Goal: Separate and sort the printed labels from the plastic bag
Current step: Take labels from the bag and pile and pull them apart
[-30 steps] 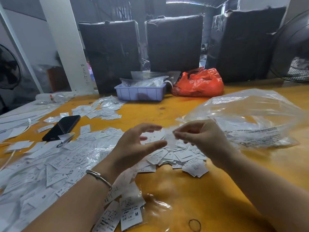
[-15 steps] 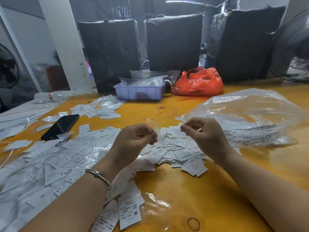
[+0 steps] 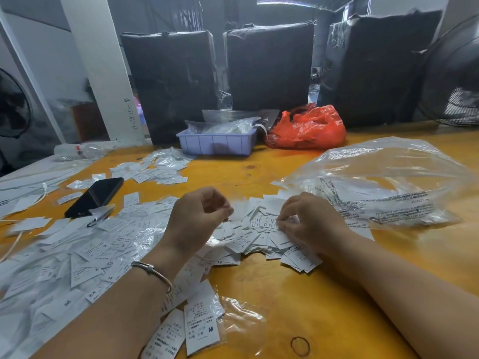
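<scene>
A heap of printed labels [image 3: 261, 242] lies on the yellow table [image 3: 324, 294] between the person's two hands, with a wider spread of labels [image 3: 85, 252] to the left. The right hand [image 3: 308, 221] rests on the heap, fingers curled, their tips pinching a label at its top. The left hand [image 3: 199, 216] is held just above the heap with fingers curled in toward the thumb; a small clear plastic sleeve [image 3: 239, 207] appears to be between them, though it is too blurred to be sure. A large clear plastic bag [image 3: 383, 182] lies just to the right of the heap, touching its far edge. A black phone [image 3: 96, 196] lies among the left labels. At the table's back stand a lilac tray [image 3: 215, 143] and a red plastic bag [image 3: 308, 130]. A rubber band [image 3: 300, 346] lies near the front edge.
</scene>
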A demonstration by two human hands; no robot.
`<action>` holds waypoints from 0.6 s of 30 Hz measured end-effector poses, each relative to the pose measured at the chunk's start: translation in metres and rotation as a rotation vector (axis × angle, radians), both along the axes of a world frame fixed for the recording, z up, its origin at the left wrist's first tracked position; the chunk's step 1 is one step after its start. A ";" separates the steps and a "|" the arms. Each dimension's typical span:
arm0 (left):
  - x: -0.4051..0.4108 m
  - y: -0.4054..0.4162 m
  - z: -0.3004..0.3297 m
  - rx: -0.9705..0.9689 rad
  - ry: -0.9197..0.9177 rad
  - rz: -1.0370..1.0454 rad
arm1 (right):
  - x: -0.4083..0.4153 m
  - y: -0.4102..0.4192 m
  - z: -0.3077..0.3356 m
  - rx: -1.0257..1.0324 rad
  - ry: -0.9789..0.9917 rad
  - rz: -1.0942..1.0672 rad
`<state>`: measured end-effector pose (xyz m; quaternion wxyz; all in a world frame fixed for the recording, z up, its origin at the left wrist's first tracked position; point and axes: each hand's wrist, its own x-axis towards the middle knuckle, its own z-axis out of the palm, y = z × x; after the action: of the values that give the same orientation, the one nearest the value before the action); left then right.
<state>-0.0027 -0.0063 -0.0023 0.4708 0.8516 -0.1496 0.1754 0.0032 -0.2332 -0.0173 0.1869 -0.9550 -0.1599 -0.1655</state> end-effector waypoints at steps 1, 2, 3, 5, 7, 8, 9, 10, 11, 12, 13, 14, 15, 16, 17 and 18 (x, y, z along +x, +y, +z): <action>0.000 -0.001 0.000 0.015 -0.002 0.004 | 0.000 0.000 0.001 -0.004 0.005 0.005; 0.000 -0.001 0.000 0.017 0.004 0.004 | 0.000 0.001 0.001 -0.010 0.012 0.011; -0.001 -0.001 0.001 0.000 0.019 -0.005 | 0.000 0.001 0.002 -0.023 0.012 0.015; -0.001 0.000 0.002 -0.061 0.065 -0.044 | -0.001 0.002 0.003 -0.057 -0.020 0.022; -0.002 0.000 0.004 -0.131 0.124 -0.100 | -0.002 0.001 0.003 -0.090 -0.069 0.029; -0.003 0.000 0.004 -0.163 0.155 -0.130 | -0.002 0.000 0.003 -0.108 -0.089 0.031; -0.003 -0.001 0.005 -0.197 0.185 -0.159 | -0.003 0.000 0.004 -0.119 -0.106 0.029; -0.004 -0.001 0.005 -0.232 0.211 -0.185 | -0.003 0.000 0.005 -0.121 -0.118 0.026; -0.005 -0.001 0.006 -0.264 0.228 -0.206 | -0.004 0.000 0.005 -0.116 -0.125 0.025; -0.005 -0.001 0.006 -0.288 0.237 -0.219 | -0.005 0.000 0.006 -0.108 -0.129 0.026; -0.005 -0.001 0.007 -0.301 0.243 -0.227 | -0.005 0.001 0.007 -0.102 -0.132 0.026; -0.005 -0.001 0.008 -0.306 0.248 -0.232 | -0.006 0.001 0.007 -0.099 -0.139 0.021; -0.005 -0.001 0.008 -0.302 0.251 -0.238 | -0.006 0.001 0.008 -0.096 -0.144 0.011; -0.005 -0.001 0.007 -0.290 0.254 -0.244 | -0.007 0.001 0.008 -0.089 -0.148 0.001; -0.005 -0.002 0.007 -0.275 0.253 -0.251 | -0.007 0.001 0.008 -0.082 -0.147 -0.004; -0.005 -0.002 0.006 -0.261 0.250 -0.256 | -0.007 0.000 0.008 -0.081 -0.143 -0.005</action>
<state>-0.0074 -0.0084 0.0038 0.6102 0.7727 -0.1728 0.0250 -0.0040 -0.2328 -0.0090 0.1361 -0.9480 -0.1768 -0.2270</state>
